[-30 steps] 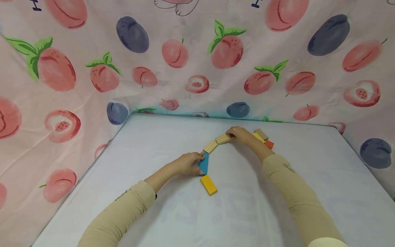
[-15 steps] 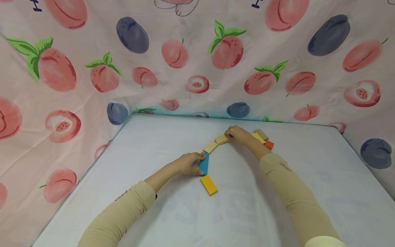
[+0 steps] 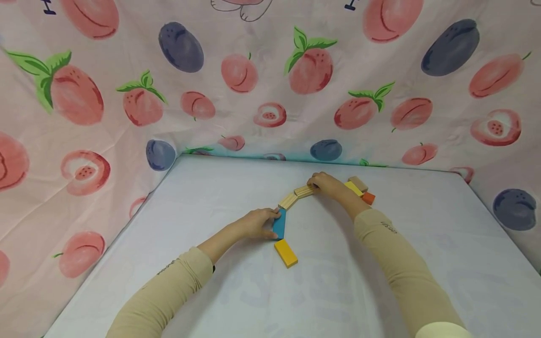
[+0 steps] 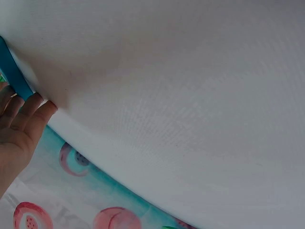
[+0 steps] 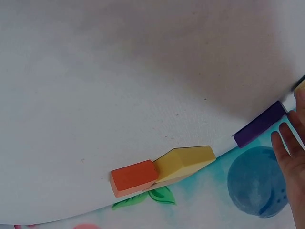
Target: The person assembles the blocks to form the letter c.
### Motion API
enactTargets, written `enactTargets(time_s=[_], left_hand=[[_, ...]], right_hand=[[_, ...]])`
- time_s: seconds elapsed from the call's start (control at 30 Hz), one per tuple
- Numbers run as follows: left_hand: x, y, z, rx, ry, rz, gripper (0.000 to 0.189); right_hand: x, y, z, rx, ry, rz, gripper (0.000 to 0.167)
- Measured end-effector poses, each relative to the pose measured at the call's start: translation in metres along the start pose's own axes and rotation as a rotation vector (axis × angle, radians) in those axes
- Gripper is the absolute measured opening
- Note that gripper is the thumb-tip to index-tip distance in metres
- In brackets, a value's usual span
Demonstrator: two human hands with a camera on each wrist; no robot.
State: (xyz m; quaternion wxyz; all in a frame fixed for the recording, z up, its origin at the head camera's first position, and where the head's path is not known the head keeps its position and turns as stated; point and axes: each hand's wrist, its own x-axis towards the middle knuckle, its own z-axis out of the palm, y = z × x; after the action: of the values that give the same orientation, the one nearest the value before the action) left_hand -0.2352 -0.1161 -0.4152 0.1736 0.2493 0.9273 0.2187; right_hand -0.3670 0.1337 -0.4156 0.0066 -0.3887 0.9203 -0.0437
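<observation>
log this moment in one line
left hand: holds blue rectangular block | right hand: touches ridged rectangular wooden block | orange-yellow rectangular block: untouched

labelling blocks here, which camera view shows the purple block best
The right wrist view: the purple block lies in plain sight there, near the right hand. The head view shows none of it, probably because the right arm covers it; the left wrist view does not show it.

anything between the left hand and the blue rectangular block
Nothing visible: the left hand touches the blue rectangular block directly, fingers near its far end and thumb near its near end.
</observation>
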Motion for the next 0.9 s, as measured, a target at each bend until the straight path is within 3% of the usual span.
enactTargets(time_s=[0.9], left_hand=[[-0.0009,0.0008,-0.0016,-0.001,-0.006,0.007,0.064]], right_hand=[[-0.0026,-0.0026,-0.001,-0.013,-0.016,0.056,0.029]])
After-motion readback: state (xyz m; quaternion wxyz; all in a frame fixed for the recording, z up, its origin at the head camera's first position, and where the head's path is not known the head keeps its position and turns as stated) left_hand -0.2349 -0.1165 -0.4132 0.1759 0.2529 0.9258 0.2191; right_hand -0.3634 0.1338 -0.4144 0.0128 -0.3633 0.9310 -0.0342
